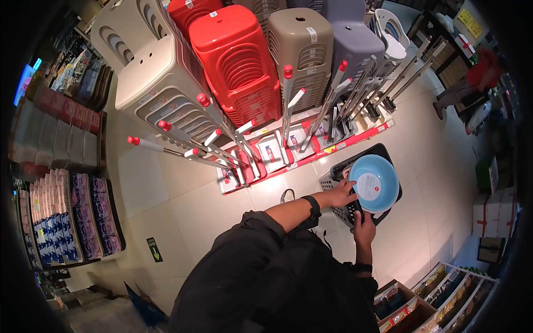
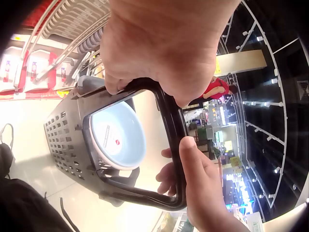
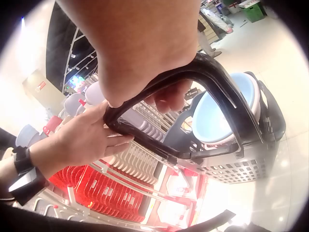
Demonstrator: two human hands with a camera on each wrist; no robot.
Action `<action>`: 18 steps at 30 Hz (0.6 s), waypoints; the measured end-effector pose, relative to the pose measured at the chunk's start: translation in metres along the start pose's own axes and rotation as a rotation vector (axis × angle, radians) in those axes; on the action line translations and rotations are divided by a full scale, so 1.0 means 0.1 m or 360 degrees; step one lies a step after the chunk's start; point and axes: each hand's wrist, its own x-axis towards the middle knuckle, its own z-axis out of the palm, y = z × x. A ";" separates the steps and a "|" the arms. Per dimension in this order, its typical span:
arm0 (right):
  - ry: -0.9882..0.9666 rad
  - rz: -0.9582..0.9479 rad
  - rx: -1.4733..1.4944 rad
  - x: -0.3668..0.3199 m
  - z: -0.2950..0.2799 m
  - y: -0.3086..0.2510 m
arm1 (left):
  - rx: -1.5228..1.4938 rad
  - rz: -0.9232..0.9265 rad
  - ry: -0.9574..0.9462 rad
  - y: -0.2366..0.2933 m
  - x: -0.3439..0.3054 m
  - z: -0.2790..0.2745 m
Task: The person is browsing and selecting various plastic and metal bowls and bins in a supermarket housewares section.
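A dark grey shopping basket [image 2: 63, 140] with perforated sides holds a light blue round basin [image 1: 387, 178]. A white round label is stuck inside the basin, and a paler rim shows beneath it. My left hand [image 1: 337, 195] grips one corner of the basket's raised black handle [image 2: 171, 125]. At the other end of the handle's bar, my right hand [image 1: 364, 229] holds on, its thumb along the outside and fingers curled beneath. In the right wrist view, the left hand [image 3: 82, 140] has its fingers wrapped at the handle's corner.
Ahead stand tall stacks of red stools [image 1: 225, 33], beige stools [image 1: 147, 72] and brown stools [image 1: 300, 33]. Red-capped poles [image 1: 287, 89] rise from a low red-edged rack. Packaged goods [image 1: 55, 216] fill shelves at left. A person in red [image 1: 486, 72] is at far right.
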 end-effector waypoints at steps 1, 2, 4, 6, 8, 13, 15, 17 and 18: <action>0.0013 -0.0023 0.0036 0.04 -0.02 0.05 | -0.0012 0.0019 -0.0027 0.03 0.06 0.00; 0.0084 -0.0060 -0.0027 0.10 -0.02 0.13 | 0.0003 0.0067 -0.0028 0.05 0.13 0.00; 0.0072 -0.0012 -0.0021 0.21 -0.06 0.21 | -0.0025 0.0057 -0.0041 0.14 0.24 -0.02; 0.0050 0.0028 -0.0010 0.28 -0.12 0.27 | -0.0043 0.0037 -0.0045 0.17 0.34 0.03; 0.0056 0.0005 0.0054 0.36 -0.19 0.28 | -0.0022 0.0043 -0.0030 0.17 0.46 0.06; -0.0049 0.0003 0.0111 0.60 -0.21 0.54 | 0.0040 0.0084 0.0031 0.18 0.69 0.11; -0.0160 0.0036 0.0069 0.67 -0.29 0.53 | 0.0040 0.0109 0.0130 0.18 0.73 0.12; -0.0244 -0.0041 0.0153 0.76 -0.30 0.63 | -0.0012 0.0020 0.0069 0.27 0.73 0.08; -0.0289 -0.0078 0.0207 0.78 -0.33 0.63 | -0.0010 0.0064 0.0099 0.26 0.73 0.08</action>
